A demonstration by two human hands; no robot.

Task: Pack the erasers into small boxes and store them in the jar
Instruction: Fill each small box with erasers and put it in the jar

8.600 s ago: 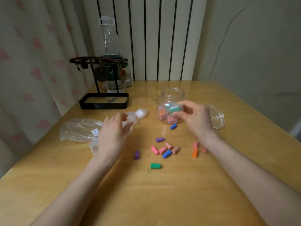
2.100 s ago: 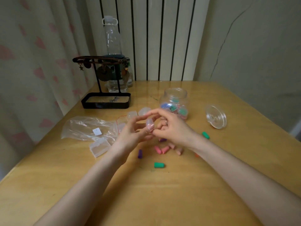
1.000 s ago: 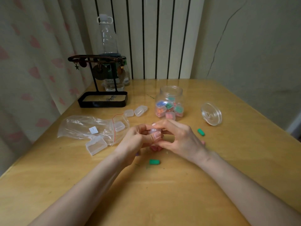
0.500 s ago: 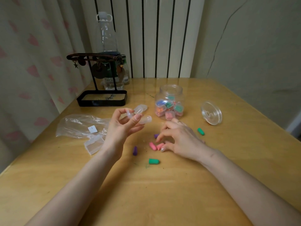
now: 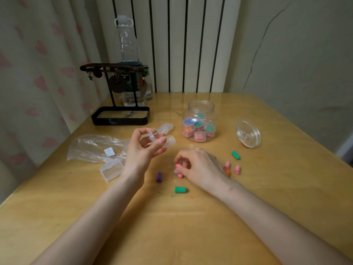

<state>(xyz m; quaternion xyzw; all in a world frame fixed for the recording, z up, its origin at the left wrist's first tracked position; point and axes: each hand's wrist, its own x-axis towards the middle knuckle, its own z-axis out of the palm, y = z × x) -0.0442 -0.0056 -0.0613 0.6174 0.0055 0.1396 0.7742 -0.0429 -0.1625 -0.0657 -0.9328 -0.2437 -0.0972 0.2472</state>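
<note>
Several filled boxes already sat in the jar, well beyond your fingers, with the lid off beside it. Your left hand pinched an open small box between thumb and fingers, raised off the table. Your right hand curled its fingers down and pinched a pink eraser just below that box. A purple eraser and a green eraser lay just beside those fingers, and a pink pair lay behind the knuckles. By my read you were past halfway, with a handful left to box.

Wooden worktop carrying glass jar, jar lid, loose erasers, plastic bag, jewellery stand.
</note>
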